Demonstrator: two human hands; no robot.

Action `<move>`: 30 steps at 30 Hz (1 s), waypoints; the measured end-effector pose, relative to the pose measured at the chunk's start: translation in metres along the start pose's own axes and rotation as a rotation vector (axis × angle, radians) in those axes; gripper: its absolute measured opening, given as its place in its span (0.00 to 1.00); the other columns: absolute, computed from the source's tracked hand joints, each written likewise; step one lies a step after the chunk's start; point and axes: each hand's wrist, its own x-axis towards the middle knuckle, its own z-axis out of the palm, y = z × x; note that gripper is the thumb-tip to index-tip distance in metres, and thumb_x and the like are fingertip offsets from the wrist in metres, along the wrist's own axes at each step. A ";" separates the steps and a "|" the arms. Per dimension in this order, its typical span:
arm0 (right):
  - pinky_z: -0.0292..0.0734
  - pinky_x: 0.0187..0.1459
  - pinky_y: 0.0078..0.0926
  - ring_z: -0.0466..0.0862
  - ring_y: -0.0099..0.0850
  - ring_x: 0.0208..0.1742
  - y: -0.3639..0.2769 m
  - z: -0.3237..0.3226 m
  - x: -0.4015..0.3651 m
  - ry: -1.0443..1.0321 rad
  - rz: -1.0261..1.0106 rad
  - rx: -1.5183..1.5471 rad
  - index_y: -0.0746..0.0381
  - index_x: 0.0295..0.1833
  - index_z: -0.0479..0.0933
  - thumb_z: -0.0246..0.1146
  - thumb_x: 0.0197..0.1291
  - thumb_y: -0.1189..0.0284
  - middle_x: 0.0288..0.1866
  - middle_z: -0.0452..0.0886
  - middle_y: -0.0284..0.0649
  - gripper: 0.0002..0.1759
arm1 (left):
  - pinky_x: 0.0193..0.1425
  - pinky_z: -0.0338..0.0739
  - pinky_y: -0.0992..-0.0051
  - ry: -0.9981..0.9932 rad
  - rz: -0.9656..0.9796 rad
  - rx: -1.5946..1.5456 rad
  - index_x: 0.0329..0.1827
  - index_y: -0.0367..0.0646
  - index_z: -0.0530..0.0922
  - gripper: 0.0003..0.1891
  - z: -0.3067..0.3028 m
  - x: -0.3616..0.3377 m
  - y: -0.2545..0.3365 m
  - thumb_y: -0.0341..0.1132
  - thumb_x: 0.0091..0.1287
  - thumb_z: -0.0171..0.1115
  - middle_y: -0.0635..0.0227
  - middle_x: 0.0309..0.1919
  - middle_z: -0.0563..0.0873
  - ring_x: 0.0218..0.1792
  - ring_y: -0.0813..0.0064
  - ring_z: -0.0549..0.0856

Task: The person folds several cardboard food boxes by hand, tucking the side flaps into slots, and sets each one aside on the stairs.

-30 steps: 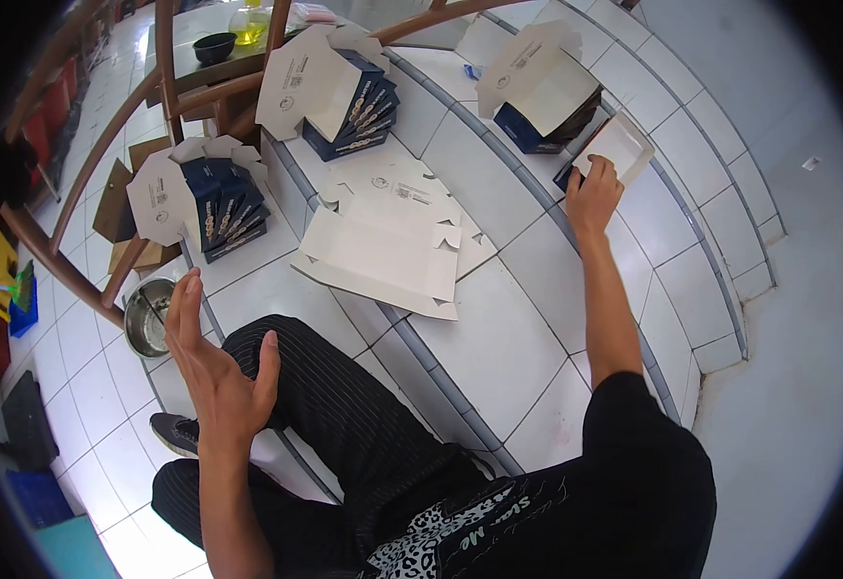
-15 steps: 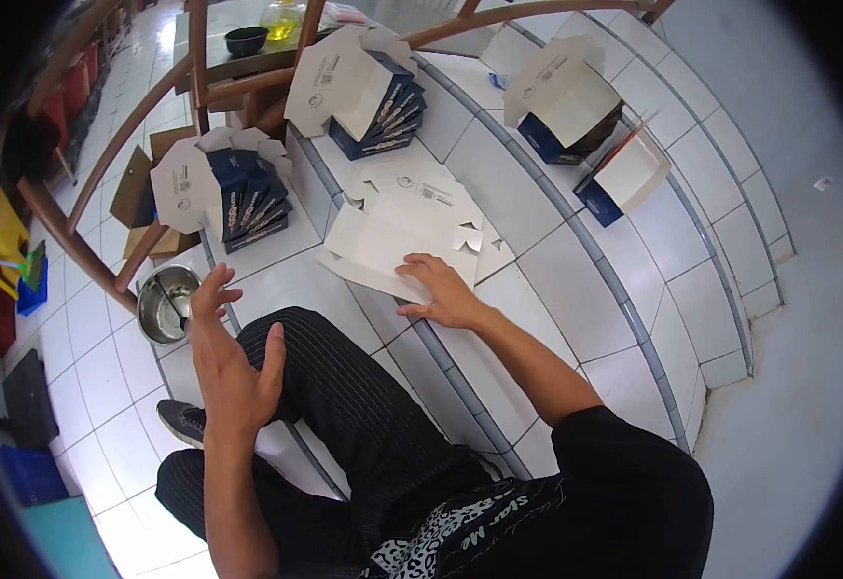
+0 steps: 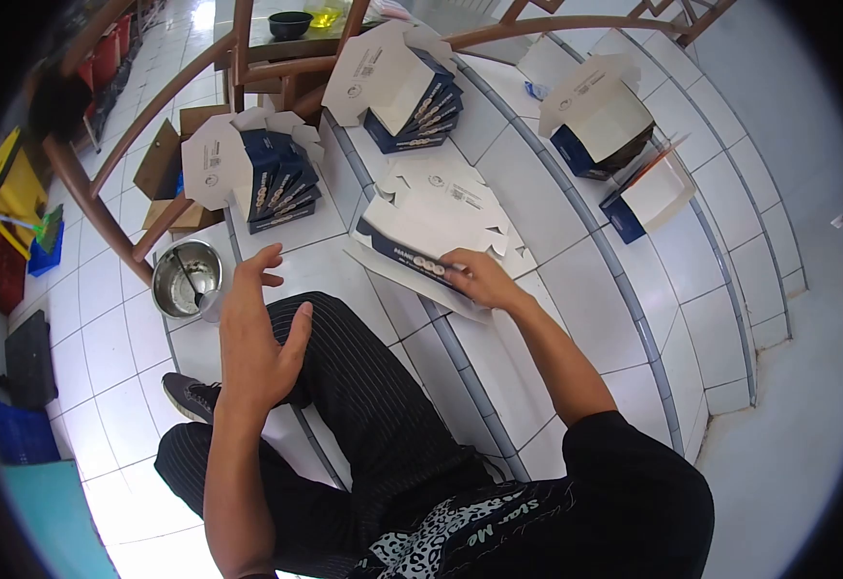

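Note:
A flat, partly unfolded white carton (image 3: pixel 431 207) lies on the tiled step. Its near edge is folded up, showing a dark blue printed side. My right hand (image 3: pixel 484 280) grips that raised side near its right end. Above my thigh, my left hand (image 3: pixel 265 338) hangs in the air with fingers apart, holding nothing. Beyond it stand nested blue-and-white boxes (image 3: pixel 281 179) with open lids. Another nested stack (image 3: pixel 416 106) sits farther back.
A metal bowl (image 3: pixel 187 278) with a utensil stands left of my left hand. Open boxes (image 3: pixel 600 116) rest on a step at the right. Wooden railings (image 3: pixel 165 121) curve across the back. A black bowl (image 3: pixel 290 24) is on a table.
My right hand has gone from resting on the flat carton to gripping its near side, which is now folded up. The view has shifted slightly; my left hand stays raised.

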 end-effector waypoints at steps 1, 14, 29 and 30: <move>0.82 0.54 0.46 0.87 0.52 0.50 0.000 0.003 -0.002 0.001 -0.026 -0.117 0.68 0.55 0.83 0.64 0.68 0.70 0.52 0.87 0.51 0.15 | 0.69 0.75 0.57 -0.006 -0.007 -0.024 0.76 0.43 0.68 0.34 0.001 0.000 -0.001 0.28 0.65 0.67 0.53 0.64 0.81 0.61 0.59 0.83; 0.79 0.56 0.44 0.83 0.49 0.55 -0.196 0.018 -0.067 0.469 -0.358 -0.439 0.69 0.68 0.76 0.58 0.57 0.83 0.59 0.83 0.51 0.29 | 0.70 0.76 0.60 0.047 -0.162 -1.019 0.76 0.38 0.67 0.32 0.041 -0.008 0.022 0.31 0.69 0.65 0.52 0.65 0.80 0.66 0.60 0.81; 0.85 0.57 0.34 0.87 0.31 0.55 -0.230 0.033 -0.055 0.268 -0.049 1.383 0.67 0.62 0.74 0.60 0.77 0.77 0.56 0.85 0.43 0.13 | 0.62 0.76 0.70 -0.118 -0.092 -0.949 0.56 0.35 0.81 0.12 0.008 -0.020 0.045 0.29 0.78 0.51 0.61 0.53 0.75 0.56 0.69 0.78; 0.84 0.57 0.31 0.86 0.29 0.54 -0.225 0.041 -0.054 0.334 -0.103 1.261 0.67 0.62 0.75 0.61 0.75 0.81 0.55 0.85 0.42 0.13 | 0.60 0.76 0.69 0.025 -0.207 -0.959 0.56 0.34 0.78 0.11 0.020 -0.026 0.047 0.29 0.79 0.51 0.61 0.51 0.74 0.55 0.70 0.78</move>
